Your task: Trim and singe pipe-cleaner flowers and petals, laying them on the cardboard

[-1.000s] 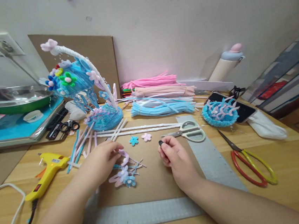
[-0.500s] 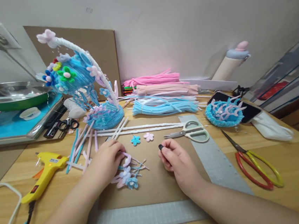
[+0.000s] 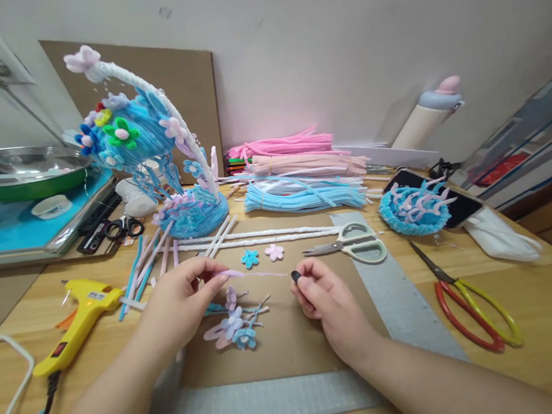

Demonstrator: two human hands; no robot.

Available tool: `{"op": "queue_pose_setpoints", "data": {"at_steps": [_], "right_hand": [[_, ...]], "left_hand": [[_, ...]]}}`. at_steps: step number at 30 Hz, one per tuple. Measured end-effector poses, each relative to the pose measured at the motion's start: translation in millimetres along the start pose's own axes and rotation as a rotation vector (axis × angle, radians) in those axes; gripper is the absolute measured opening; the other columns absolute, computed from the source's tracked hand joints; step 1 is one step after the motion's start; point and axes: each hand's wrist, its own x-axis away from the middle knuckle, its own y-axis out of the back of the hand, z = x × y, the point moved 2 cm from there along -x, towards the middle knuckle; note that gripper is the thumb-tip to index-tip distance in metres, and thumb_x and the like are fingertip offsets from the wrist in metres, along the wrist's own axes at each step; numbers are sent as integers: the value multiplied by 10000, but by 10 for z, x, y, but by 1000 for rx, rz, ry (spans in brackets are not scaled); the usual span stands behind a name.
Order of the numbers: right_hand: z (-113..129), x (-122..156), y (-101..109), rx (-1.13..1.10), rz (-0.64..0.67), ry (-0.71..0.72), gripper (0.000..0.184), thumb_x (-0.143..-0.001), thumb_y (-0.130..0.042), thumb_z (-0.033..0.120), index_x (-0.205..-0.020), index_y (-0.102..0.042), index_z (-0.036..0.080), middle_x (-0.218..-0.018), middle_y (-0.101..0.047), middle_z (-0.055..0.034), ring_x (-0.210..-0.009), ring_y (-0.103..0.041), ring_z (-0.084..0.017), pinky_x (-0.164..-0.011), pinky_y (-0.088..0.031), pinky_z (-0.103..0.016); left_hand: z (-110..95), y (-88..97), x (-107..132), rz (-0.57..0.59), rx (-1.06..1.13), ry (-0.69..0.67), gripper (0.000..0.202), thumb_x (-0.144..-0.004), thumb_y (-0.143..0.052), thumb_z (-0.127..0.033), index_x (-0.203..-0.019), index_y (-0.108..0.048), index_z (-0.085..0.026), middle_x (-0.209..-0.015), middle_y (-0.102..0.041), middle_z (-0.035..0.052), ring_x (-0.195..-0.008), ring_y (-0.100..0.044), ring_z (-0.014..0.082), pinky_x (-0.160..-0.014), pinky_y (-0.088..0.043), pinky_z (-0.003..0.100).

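Note:
Between its thumb and fingers, my left hand [image 3: 191,293] pinches a lilac pipe-cleaner piece [image 3: 234,274] whose thin stem points right. My right hand [image 3: 327,303] is closed on a small black object [image 3: 296,276]; its kind I cannot make out. The stem's tip ends close to that black object, apparently short of it. Below my left hand lies a little pile of pipe-cleaner flowers [image 3: 233,325] in lilac and blue with thin stems. A blue flower [image 3: 249,257] and a pink flower [image 3: 274,252] lie flat on the brown cardboard [image 3: 290,355].
Grey-handled scissors [image 3: 357,243] lie behind my right hand, red-and-yellow scissors [image 3: 466,306] farther right. A yellow glue gun [image 3: 79,323] is at left. A pipe-cleaner flower sculpture [image 3: 189,215], pipe-cleaner bundles [image 3: 304,194] and a blue round piece [image 3: 413,210] stand at the back.
My left hand has lifted the lilac piece off the pile and drawn it up, its stem now pointing toward my right hand. My right hand has barely moved.

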Motion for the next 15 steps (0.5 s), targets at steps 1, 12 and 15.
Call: {"op": "queue_pose_setpoints", "data": {"at_steps": [1, 12, 15], "right_hand": [[1, 6, -3, -2, 9, 1, 355, -773, -674, 544, -831, -499, 240, -625, -462, 68, -513, -279, -94, -447, -160, -250], [5, 17, 16, -5, -9, 12, 369, -790, -667, 565, -842, -502, 239, -675, -478, 53, -535, -305, -96, -448, -194, -244], [1, 18, 16, -2, -4, 5, 370, -784, -671, 563, -842, -501, 239, -684, -480, 50, -536, -305, -95, -449, -195, -246]], "left_hand": [[-11, -16, 14, 5, 39, 14, 262, -826, -611, -447, -815, -710, -205, -713, -736, 31, -647, -670, 209, -594, -515, 298], [101, -52, 2, -16, -80, 67, 277, -834, -594, -450, -825, -743, -217, -729, -734, 42, -695, -658, 245, -637, -479, 342], [136, -52, -26, -2, -152, 3, 293, -828, -572, -407, -921, -756, -199, -941, -738, 94, -903, -661, 300, -801, -483, 410]]}}
